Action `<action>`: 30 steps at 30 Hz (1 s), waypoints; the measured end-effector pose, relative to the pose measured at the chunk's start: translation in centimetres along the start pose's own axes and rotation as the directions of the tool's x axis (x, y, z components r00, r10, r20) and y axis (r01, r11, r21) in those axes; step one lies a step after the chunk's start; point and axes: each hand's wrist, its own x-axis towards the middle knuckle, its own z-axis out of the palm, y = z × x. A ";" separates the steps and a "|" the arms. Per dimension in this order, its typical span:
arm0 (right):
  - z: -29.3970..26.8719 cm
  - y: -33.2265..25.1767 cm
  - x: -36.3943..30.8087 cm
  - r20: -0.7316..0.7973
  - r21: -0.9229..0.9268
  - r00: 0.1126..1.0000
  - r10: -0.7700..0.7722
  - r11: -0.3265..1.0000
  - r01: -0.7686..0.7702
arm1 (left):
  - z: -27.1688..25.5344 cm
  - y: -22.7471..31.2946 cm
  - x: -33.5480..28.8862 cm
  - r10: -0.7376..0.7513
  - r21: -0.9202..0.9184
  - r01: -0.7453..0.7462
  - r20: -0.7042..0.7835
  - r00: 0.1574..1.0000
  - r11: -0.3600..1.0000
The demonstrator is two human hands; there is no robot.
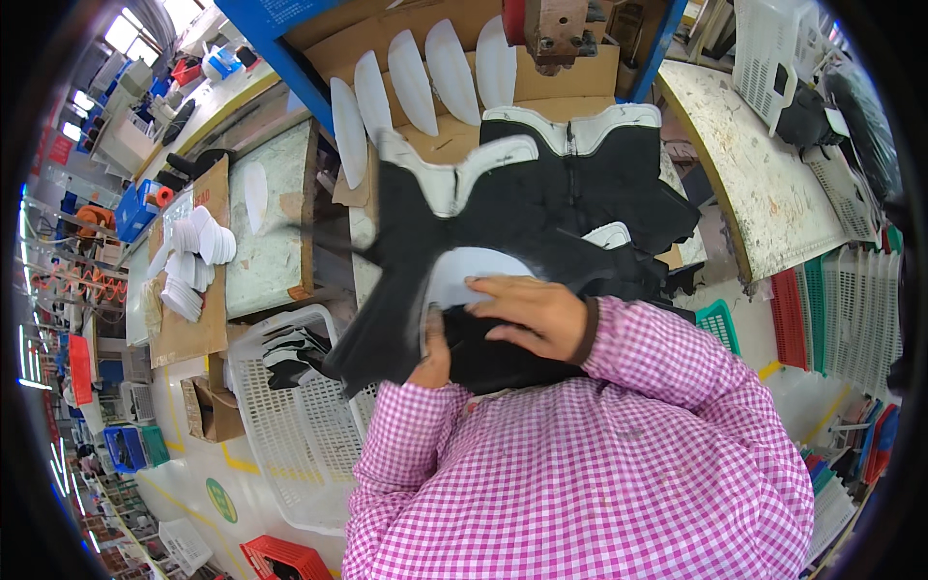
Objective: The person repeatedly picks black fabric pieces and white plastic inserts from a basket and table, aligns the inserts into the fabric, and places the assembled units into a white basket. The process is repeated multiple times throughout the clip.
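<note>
My left hand [437, 350] grips the near edge of a black fabric piece [372, 343], thumb on top and the other fingers hidden beneath. On that piece lies a pale, rounded half-moon insert [469, 266]. My right hand [536, 314] rests over the insert's near right part, fingers stretched out and touching it. Just beyond lie black fabric pieces with white curved edges, one at left [449, 184] blurred and another at right [619, 164]. Several white half-moon inserts [411, 82] stand in a row against cardboard at the back.
A blue-framed machine [319, 82] with a metal head [561, 43] stands ahead. Stacked white pieces [198, 242] lie on cardboard at left, above a white basket [295, 435] holding black-and-white pieces. A worn table [764, 164] borders the right, near stacked crates [851, 309].
</note>
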 end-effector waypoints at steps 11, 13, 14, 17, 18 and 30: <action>0.2 -1.4 -0.3 0.450 0.716 0.810 0.376 0.390 -0.579 | -5.9 4.2 -0.7 -0.477 -0.882 -0.035 -0.287 0.831 0.470; 1.0 -0.8 1.5 0.377 0.713 0.870 0.317 0.501 -0.491 | -5.6 4.6 -1.2 -0.431 -0.909 -0.063 -0.255 0.865 0.413; 0.9 -0.6 2.3 0.370 0.690 0.860 0.351 0.516 -0.507 | -5.2 4.7 -1.4 -0.427 -0.892 -0.049 -0.263 0.865 0.450; 1.4 -1.4 4.5 0.126 0.918 0.946 0.298 0.325 -0.225 | -3.8 4.1 -1.8 -0.324 -0.769 -0.059 -0.336 0.885 0.637; 1.9 -1.8 5.3 0.023 0.943 0.920 0.392 0.296 -0.150 | -3.5 3.6 -2.1 -0.258 -0.682 -0.052 -0.344 0.903 0.729; 3.4 -0.8 6.2 0.071 0.988 0.782 0.619 0.066 -0.142 | -3.9 -5.8 -4.3 0.291 0.176 -0.271 -0.102 0.951 0.946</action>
